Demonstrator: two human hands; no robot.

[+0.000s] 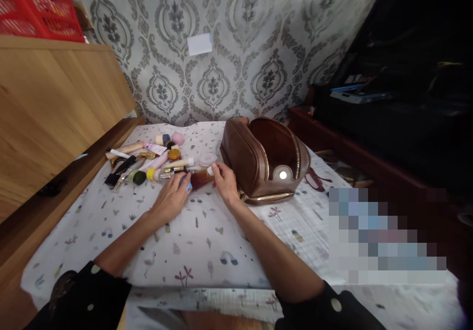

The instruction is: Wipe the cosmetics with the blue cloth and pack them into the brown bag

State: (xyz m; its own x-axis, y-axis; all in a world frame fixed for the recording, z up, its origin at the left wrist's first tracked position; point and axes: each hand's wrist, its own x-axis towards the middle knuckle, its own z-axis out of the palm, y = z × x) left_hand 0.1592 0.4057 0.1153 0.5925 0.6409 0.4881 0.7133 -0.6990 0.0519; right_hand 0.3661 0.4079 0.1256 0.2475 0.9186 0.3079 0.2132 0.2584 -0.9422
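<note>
We see a reddish-brown bottle (pixel 201 179) between the two hands, just left of a brown bag (pixel 240 165) and over a white printed cloth (pixel 207 241). The right hand (pixel 226 183) comes to its right end, and there its thumb and fingers are pinching the white cap (pixel 210 171). The left hand (pixel 173 193) is at the other end, its fingers bent and close together over a small blue part (pixel 187 182); how firmly they press, we cannot tell, because the hand covers it. Near and beyond the left hand, we find many small things lying in a loose group: a green bottle (pixel 139 177), a yellow cap (pixel 150 173), a jar with a golden lid (pixel 174 154) and, farther, a pink sponge (pixel 178 138). The bag stands upright with its mouth open, and inside we can see only a dark brown lining. To its right, we notice red glasses (pixel 316 179) on the cloth. On the far left a red basket (pixel 37 7) sits upon a wooden cabinet (pixel 55 88), and behind everything is a patterned wall (pixel 221 96).
</note>
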